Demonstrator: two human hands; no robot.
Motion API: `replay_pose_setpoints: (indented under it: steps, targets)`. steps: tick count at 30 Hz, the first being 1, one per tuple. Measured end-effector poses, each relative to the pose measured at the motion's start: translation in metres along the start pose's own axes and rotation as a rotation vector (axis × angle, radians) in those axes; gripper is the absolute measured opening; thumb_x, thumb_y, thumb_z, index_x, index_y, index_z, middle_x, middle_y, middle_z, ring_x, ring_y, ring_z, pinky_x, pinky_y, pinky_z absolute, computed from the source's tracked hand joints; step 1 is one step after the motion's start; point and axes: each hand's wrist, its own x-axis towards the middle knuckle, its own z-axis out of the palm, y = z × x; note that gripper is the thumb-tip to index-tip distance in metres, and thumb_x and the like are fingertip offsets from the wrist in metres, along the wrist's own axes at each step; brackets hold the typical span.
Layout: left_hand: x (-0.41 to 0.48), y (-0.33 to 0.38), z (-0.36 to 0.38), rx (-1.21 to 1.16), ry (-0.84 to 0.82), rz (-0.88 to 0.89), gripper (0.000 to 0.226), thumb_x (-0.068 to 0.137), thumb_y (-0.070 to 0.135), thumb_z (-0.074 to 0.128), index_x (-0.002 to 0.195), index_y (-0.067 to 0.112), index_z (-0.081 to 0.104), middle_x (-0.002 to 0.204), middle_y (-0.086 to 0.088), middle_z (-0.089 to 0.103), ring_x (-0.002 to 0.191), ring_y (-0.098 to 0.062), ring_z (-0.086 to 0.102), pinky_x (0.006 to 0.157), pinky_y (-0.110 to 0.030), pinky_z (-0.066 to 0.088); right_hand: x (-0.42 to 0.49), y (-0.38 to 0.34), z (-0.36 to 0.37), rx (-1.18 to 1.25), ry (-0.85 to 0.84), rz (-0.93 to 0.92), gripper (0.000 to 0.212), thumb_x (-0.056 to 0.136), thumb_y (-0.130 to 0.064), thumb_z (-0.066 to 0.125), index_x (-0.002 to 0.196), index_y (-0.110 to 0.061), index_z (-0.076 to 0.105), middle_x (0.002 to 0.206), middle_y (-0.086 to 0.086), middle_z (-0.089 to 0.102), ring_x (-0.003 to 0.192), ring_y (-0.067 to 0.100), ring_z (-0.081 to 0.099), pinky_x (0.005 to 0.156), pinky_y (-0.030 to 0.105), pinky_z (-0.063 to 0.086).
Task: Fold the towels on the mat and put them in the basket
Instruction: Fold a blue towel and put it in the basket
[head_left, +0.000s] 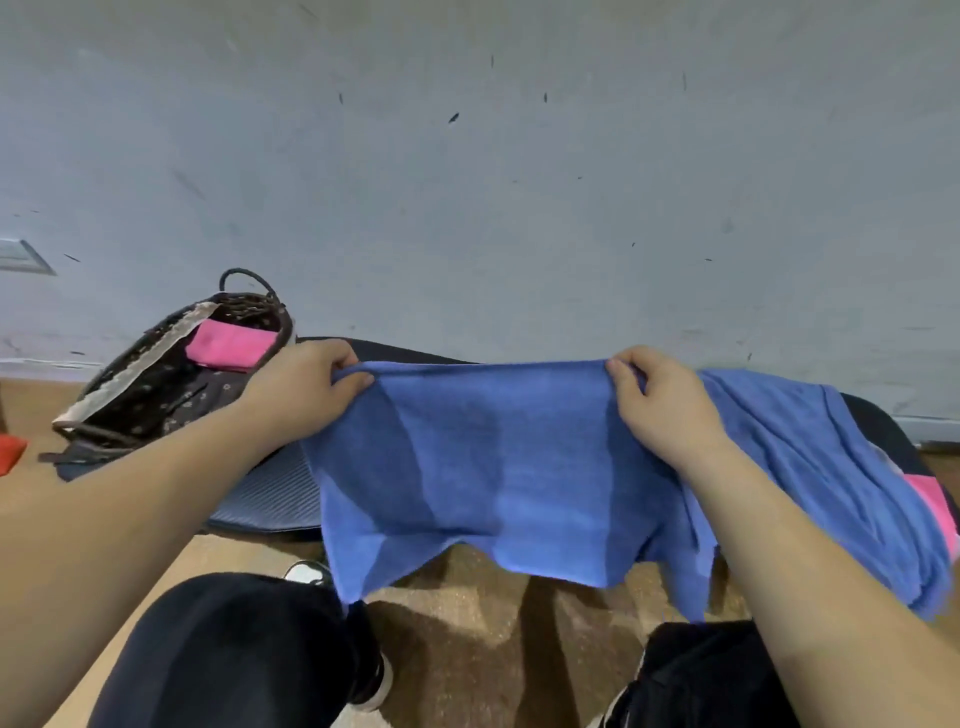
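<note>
While my left hand (306, 395) and right hand (660, 410) pinch the blue towel's (498, 467) top edge, it hangs over the mat (270, 499) — basket (156, 379) sits left, pink towel (228, 345) inside.

A blue towel (498, 467) hangs spread across the middle of the frame, its top edge pulled taut and its lower edge drooping in uneven points. More blue towel fabric (831, 467) lies bunched at the right over a pink towel (932, 499). The dark ribbed mat (270, 499) lies behind, left of centre. At the left, the dark wicker basket (156, 384) with floral lining holds a folded pink towel (228, 345).
</note>
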Motion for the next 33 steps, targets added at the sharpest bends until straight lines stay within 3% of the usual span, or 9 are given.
replay_pose_setpoints:
  steps: [4, 12, 16, 20, 23, 26, 28, 30, 33]
  targets:
    - [0.049, -0.024, 0.028, 0.083, -0.085, -0.056, 0.014, 0.095, 0.016, 0.055, 0.097, 0.026, 0.065, 0.098, -0.002, 0.07, 0.095, -0.027, 0.063, 0.085, -0.04, 0.053, 0.026, 0.024, 0.046, -0.027, -0.082, 0.07, 0.019, 0.104, -0.023, 0.05, 0.086, -0.021, 0.056, 0.068, -0.007, 0.057, 0.075, 0.032, 0.059, 0.066, 0.038, 0.042]
    - [0.118, -0.053, 0.086, 0.04, -0.112, -0.23, 0.025, 0.091, 0.013, 0.052, 0.096, 0.031, 0.068, 0.109, -0.004, 0.07, 0.099, -0.028, 0.064, 0.085, -0.042, 0.057, 0.078, 0.049, 0.093, -0.1, -0.071, 0.206, 0.021, 0.103, -0.033, 0.052, 0.089, -0.022, 0.064, 0.076, -0.008, 0.061, 0.079, 0.024, 0.057, 0.067, 0.035, 0.041]
    - [0.123, -0.053, 0.103, -0.066, -0.052, -0.284, 0.027, 0.09, 0.011, 0.05, 0.097, 0.025, 0.072, 0.105, -0.003, 0.072, 0.097, -0.027, 0.065, 0.083, -0.04, 0.057, 0.083, 0.047, 0.101, -0.033, -0.042, 0.203, 0.021, 0.103, -0.03, 0.054, 0.092, -0.017, 0.067, 0.085, -0.002, 0.066, 0.083, 0.021, 0.058, 0.07, 0.033, 0.038]
    - [0.11, -0.049, 0.102, -0.157, -0.001, -0.283, 0.04, 0.093, 0.007, 0.055, 0.132, 0.012, 0.064, 0.135, -0.011, 0.061, 0.124, -0.03, 0.057, 0.101, -0.034, 0.045, 0.081, 0.039, 0.095, -0.018, 0.004, 0.224, 0.022, 0.103, -0.036, 0.053, 0.102, -0.02, 0.069, 0.1, -0.003, 0.069, 0.089, 0.02, 0.062, 0.075, 0.033, 0.045]
    - [0.083, -0.03, 0.09, -0.19, -0.003, -0.189, 0.041, 0.093, 0.011, 0.06, 0.134, 0.011, 0.061, 0.141, -0.008, 0.053, 0.13, -0.025, 0.052, 0.102, -0.026, 0.039, 0.074, 0.027, 0.084, -0.025, -0.01, 0.174, 0.025, 0.102, -0.035, 0.055, 0.118, -0.02, 0.067, 0.121, -0.002, 0.062, 0.093, 0.017, 0.063, 0.084, 0.034, 0.047]
    - [0.045, -0.008, 0.091, -0.084, -0.224, -0.126, 0.052, 0.094, 0.031, 0.065, 0.143, 0.018, 0.053, 0.152, -0.005, 0.043, 0.142, -0.025, 0.04, 0.113, -0.036, 0.037, 0.056, 0.009, 0.079, -0.046, -0.231, 0.059, 0.026, 0.1, -0.03, 0.059, 0.121, -0.019, 0.067, 0.126, -0.003, 0.064, 0.106, 0.015, 0.062, 0.088, 0.026, 0.042]
    - [0.024, 0.0, 0.101, 0.062, -0.416, -0.184, 0.075, 0.093, 0.057, 0.059, 0.157, 0.03, 0.029, 0.166, -0.006, 0.018, 0.155, -0.031, 0.014, 0.122, -0.051, 0.024, 0.035, -0.003, 0.083, -0.097, -0.469, 0.005, 0.045, 0.098, -0.042, 0.061, 0.137, -0.02, 0.059, 0.143, -0.003, 0.058, 0.131, 0.016, 0.054, 0.105, 0.025, 0.04]
    - [0.011, 0.001, 0.114, 0.138, -0.555, -0.284, 0.093, 0.089, 0.077, 0.046, 0.161, 0.041, 0.002, 0.171, -0.001, -0.013, 0.156, -0.036, -0.012, 0.123, -0.064, 0.007, 0.015, -0.01, 0.09, -0.235, -0.71, 0.017, 0.076, 0.093, -0.062, 0.053, 0.157, -0.027, 0.034, 0.166, 0.003, 0.03, 0.154, 0.021, 0.025, 0.124, 0.034, 0.024]
    - [0.002, -0.003, 0.132, 0.157, -0.581, -0.329, 0.101, 0.08, 0.092, 0.03, 0.156, 0.047, -0.018, 0.165, 0.0, -0.033, 0.152, -0.039, -0.026, 0.118, -0.072, -0.006, -0.003, -0.013, 0.099, -0.518, -0.924, 0.095, 0.094, 0.09, -0.078, 0.043, 0.161, -0.043, -0.009, 0.169, 0.001, -0.023, 0.156, 0.031, -0.021, 0.128, 0.049, -0.002]
